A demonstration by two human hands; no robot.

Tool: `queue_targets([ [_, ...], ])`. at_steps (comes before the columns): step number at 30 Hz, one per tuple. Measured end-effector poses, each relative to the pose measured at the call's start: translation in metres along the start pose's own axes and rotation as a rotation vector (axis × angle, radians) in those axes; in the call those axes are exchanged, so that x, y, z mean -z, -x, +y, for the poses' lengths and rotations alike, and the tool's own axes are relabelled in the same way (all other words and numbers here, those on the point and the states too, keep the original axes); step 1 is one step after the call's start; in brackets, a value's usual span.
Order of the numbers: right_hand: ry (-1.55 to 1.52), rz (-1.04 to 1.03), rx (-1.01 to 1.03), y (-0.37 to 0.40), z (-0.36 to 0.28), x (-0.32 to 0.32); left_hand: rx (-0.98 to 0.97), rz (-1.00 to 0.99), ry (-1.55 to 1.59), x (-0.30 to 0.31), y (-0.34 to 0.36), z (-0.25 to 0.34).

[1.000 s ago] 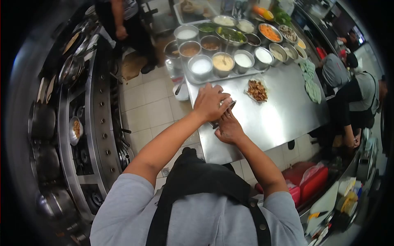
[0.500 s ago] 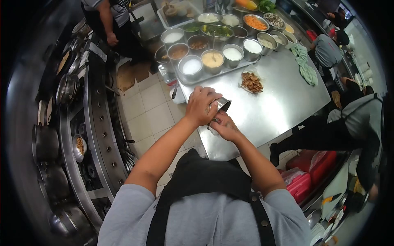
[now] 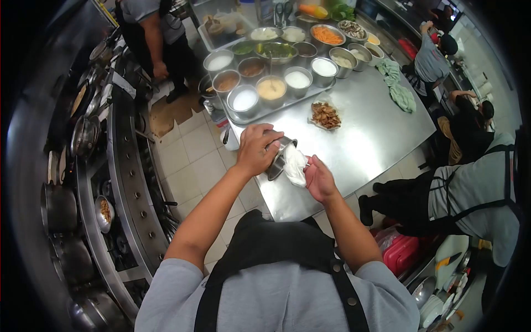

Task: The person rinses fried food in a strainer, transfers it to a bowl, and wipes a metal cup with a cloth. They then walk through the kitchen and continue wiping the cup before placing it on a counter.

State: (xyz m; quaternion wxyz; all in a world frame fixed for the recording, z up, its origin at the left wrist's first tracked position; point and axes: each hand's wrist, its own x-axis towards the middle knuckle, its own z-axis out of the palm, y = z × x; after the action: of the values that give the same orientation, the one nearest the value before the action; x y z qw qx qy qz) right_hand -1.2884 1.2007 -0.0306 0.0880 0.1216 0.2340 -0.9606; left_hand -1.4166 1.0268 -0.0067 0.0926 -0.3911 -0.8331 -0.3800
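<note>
Holding the tilted cup (image 3: 278, 159), left hand (image 3: 256, 149) grip is wrapped shut; right hand (image 3: 321, 179) pinches white wad (image 3: 295, 165), apparently half out of cup.

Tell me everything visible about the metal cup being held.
The metal cup is small, round and shiny, steel by its look. It is tipped sideways over the steel table, near its edge, with the left hand wrapped over it. A soft white mass spills from its mouth into the right hand.

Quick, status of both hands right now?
Left hand: closed around the tilted metal cup.
Right hand: closed on a white lump at the cup's mouth.
</note>
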Motion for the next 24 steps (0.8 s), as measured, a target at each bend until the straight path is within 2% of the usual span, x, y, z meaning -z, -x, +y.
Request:
queue_targets([
  [2,0.434,0.178,0.047,-0.004,0.01,0.008,-0.01,-0.033,-0.007,-0.002,0.001,0.003],
  [4,0.464,0.244,0.106,-0.006,0.014,0.012,-0.026,-0.033,-0.098,-0.004,0.001,0.006],
  [6,0.494,0.31,0.168,-0.006,0.012,0.008,-0.056,0.016,-0.041,-0.001,0.001,0.008],
  [8,0.507,0.453,0.348,0.0,0.007,0.001,-0.094,0.08,0.043,0.001,0.004,0.011],
  [12,0.576,0.359,0.467,0.01,-0.001,-0.028,-0.087,0.031,0.081,0.0,0.008,0.039],
  [14,0.591,0.191,0.46,0.01,0.0,-0.034,-0.091,-0.021,0.115,-0.007,0.013,0.034],
  [19,0.38,0.219,0.464,0.007,-0.014,-0.017,-0.05,-0.103,0.214,-0.016,0.019,0.0],
  [22,0.26,0.284,0.444,0.014,-0.02,-0.016,-0.118,-0.139,0.206,0.005,0.008,0.027],
  [24,0.229,0.327,0.487,0.017,-0.023,-0.016,-0.095,-0.094,0.211,0.002,0.003,0.017],
])
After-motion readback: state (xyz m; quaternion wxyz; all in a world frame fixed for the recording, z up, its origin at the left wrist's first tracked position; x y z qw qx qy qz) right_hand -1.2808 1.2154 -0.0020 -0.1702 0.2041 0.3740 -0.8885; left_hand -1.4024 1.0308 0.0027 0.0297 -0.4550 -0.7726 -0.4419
